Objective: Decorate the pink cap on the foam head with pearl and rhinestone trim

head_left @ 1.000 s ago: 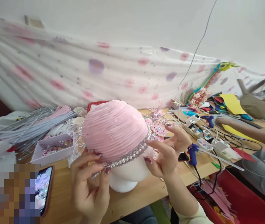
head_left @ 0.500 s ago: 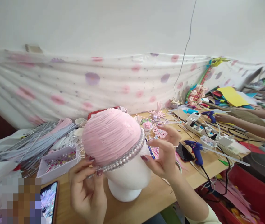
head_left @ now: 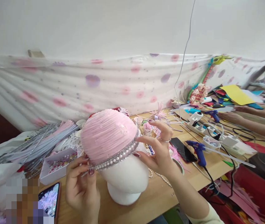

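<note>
A pink ribbed cap (head_left: 109, 133) sits on a white foam mannequin head (head_left: 127, 172). Along its lower edge runs a trim of white pearls (head_left: 119, 158) between silver tinsel strips. My left hand (head_left: 83, 183) is at the trim's left end, thumb and fingers pinched on the silver tinsel trim (head_left: 84, 173), a short piece poking out below. On the other side, my right hand (head_left: 159, 149) has its fingers apart, the index fingertip at the trim's right part and the thumb just beneath it, by the foam head.
Left stand a box of gems (head_left: 60, 165), pipe cleaners (head_left: 50, 137) and a phone (head_left: 50, 199). Right lie a dark phone (head_left: 183, 150), a blue glue gun (head_left: 198, 152), a power strip (head_left: 232, 146) and cables. A co-worker's hands (head_left: 230, 116) are near another glue gun (head_left: 212, 115).
My right hand has moved left, bringing its index fingertip to the trim. My left hand keeps its pinch on the left end. The foam head appears slightly shifted left and tilted.
</note>
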Tool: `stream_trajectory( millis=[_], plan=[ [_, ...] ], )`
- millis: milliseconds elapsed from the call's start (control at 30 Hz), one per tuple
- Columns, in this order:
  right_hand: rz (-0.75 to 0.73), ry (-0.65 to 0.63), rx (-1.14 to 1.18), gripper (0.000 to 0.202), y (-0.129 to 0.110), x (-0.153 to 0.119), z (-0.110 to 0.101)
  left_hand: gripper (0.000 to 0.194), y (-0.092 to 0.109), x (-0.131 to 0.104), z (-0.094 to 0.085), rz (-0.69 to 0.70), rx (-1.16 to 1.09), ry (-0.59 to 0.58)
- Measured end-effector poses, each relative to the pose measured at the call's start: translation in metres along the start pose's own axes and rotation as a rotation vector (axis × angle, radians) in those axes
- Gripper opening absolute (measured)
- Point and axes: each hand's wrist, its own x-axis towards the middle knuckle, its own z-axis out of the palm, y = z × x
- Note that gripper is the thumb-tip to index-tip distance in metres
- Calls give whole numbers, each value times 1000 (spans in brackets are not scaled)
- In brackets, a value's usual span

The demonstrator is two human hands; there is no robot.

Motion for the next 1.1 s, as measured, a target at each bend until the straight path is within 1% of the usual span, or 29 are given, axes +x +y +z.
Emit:
stream_trajectory(
  millis=[133,267,367,467,567,733,900,1000,1100],
  plan=[
    [5,-17,1,18,-3,-1,0,11,-1,1,-3,2,22,14],
    [43,-42,65,19,-3,-1,-1,13,-3,4,-1,-4,-4,33],
    [82,24,116,28,3,-1,-3,15,-5,6,1,19,-57,66],
    [97,85,112,37,10,-2,-4,17,-8,9,1,14,-92,104],
    [83,45,83,41,13,-5,-2,19,-11,11,-2,-12,-102,109],
    [120,15,158,47,11,-7,3,22,-12,13,-5,6,-112,102],
    [112,-32,171,47,13,-7,5,24,-11,13,-7,-13,-85,112],
    [107,-34,174,47,13,-7,6,26,-11,13,-8,-33,-76,113],
    [117,-50,203,45,13,-6,7,26,-10,13,-7,-19,-58,111]
  ],
)
